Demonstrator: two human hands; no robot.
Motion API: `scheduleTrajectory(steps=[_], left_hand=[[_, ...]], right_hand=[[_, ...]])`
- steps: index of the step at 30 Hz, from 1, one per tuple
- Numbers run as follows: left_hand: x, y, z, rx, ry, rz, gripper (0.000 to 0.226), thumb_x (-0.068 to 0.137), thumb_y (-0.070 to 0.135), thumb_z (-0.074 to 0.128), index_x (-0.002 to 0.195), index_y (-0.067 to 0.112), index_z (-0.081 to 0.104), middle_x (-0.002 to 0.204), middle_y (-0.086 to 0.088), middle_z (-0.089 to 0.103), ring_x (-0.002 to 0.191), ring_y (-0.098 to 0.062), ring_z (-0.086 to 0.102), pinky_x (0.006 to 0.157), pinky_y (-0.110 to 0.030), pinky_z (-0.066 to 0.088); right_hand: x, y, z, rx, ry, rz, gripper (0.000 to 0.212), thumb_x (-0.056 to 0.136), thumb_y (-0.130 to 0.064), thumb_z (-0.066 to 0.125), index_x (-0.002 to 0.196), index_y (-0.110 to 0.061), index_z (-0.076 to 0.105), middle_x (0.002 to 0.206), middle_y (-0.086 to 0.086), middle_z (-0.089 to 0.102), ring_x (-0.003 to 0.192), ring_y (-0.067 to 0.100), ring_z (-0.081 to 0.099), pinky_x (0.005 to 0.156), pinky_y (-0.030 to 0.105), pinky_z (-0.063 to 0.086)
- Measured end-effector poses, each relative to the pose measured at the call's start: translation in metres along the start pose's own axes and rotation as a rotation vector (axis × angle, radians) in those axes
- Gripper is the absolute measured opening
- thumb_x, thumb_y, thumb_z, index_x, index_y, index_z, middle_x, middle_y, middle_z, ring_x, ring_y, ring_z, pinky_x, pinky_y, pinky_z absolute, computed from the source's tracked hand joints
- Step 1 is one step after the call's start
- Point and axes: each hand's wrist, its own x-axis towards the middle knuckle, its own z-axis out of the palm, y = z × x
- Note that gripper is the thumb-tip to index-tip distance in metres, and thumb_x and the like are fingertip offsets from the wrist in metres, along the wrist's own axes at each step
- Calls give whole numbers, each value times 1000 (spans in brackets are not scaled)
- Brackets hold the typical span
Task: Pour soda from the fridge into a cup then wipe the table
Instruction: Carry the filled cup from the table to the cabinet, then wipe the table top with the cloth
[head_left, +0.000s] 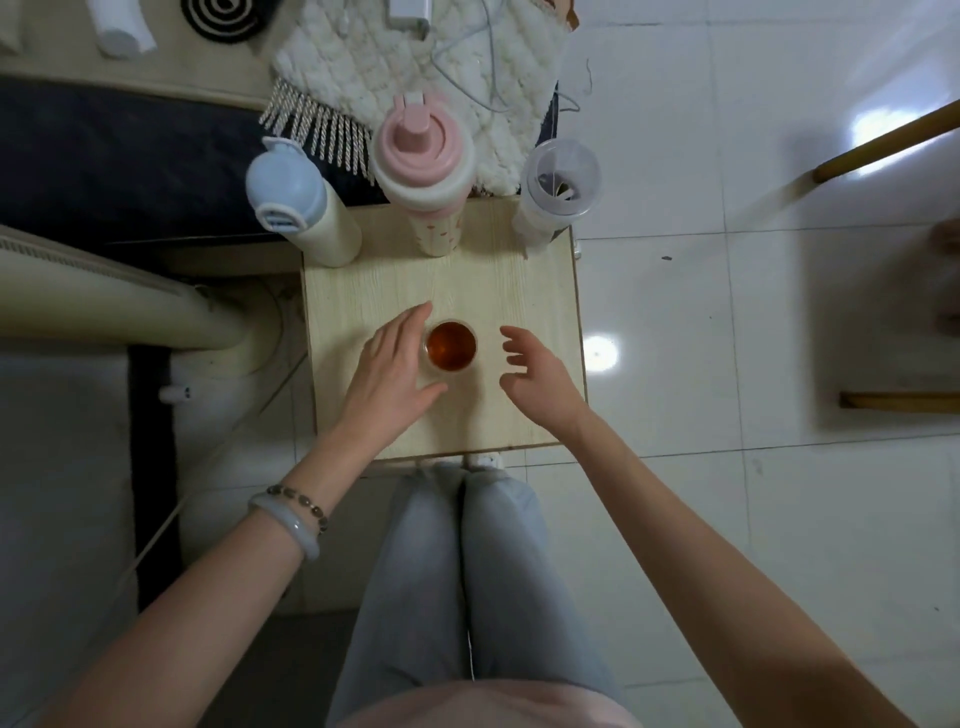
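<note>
A small clear cup (451, 346) holding dark amber liquid stands near the middle of a small light wooden table (530, 291). My left hand (392, 369) is spread beside the cup's left side, its fingers straight and close to the rim; contact cannot be told. My right hand (535, 376) hovers a short way to the right of the cup with loosely bent fingers, holding nothing. No soda bottle or cloth is in view.
Along the table's far edge stand a blue-lidded bottle (298, 208), a pink-lidded bottle (423, 166) and a clear empty tumbler (558, 189). A white fringed knit cloth (395, 67) lies behind them. White tiled floor (727, 312) lies to the right; my knees (462, 519) are below the table's near edge.
</note>
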Motion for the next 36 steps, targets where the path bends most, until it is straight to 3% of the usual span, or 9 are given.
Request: scheduleTrajectory(steps=[5, 9, 15, 24, 30, 36], left_hand=[[-32, 55, -60, 279, 11, 264, 80, 78, 22, 73, 143, 10, 29, 146, -9, 36, 134, -24, 34, 112, -38, 25], [-52, 102, -97, 403, 2, 382, 76, 75, 12, 70, 142, 10, 34, 143, -9, 40, 131, -26, 38, 111, -40, 26], [-59, 166, -131, 508, 13, 505, 81, 74, 24, 74, 143, 9, 33, 145, -13, 40, 132, -29, 39, 109, -42, 29], [-69, 259, -131, 546, -25, 925, 82, 72, 26, 77, 139, 3, 36, 142, -20, 41, 129, -36, 41, 105, -49, 34], [-105, 321, -102, 554, -122, 1218, 80, 79, 26, 71, 144, 5, 30, 148, -18, 33, 135, -34, 33, 110, -45, 25], [-143, 387, -72, 536, -172, 1424, 81, 82, 28, 68, 146, 8, 23, 151, -16, 28, 138, -32, 27, 113, -43, 21]], right_hand=[[-76, -24, -35, -380, 119, -72, 62, 88, -4, 48, 145, -10, 25, 144, 12, 38, 131, 27, 35, 104, 33, 34], [-140, -45, -65, -429, 198, -96, 63, 89, -7, 50, 146, -9, 23, 145, 11, 36, 131, 27, 34, 104, 33, 34], [-215, -64, -102, -542, 458, -108, 64, 88, -10, 52, 145, -9, 23, 147, 12, 34, 131, 30, 34, 104, 35, 34], [-306, -45, -105, -507, 868, 202, 68, 86, -11, 53, 146, -12, 21, 151, 17, 26, 136, 32, 27, 108, 37, 25], [-371, -12, -85, -415, 1070, 406, 71, 70, 0, 65, 137, -1, 41, 136, 27, 46, 121, 41, 47, 98, 45, 40], [-437, 23, -85, -385, 1214, 561, 67, 87, -9, 51, 147, -9, 21, 149, 19, 28, 137, 32, 27, 112, 38, 22]])
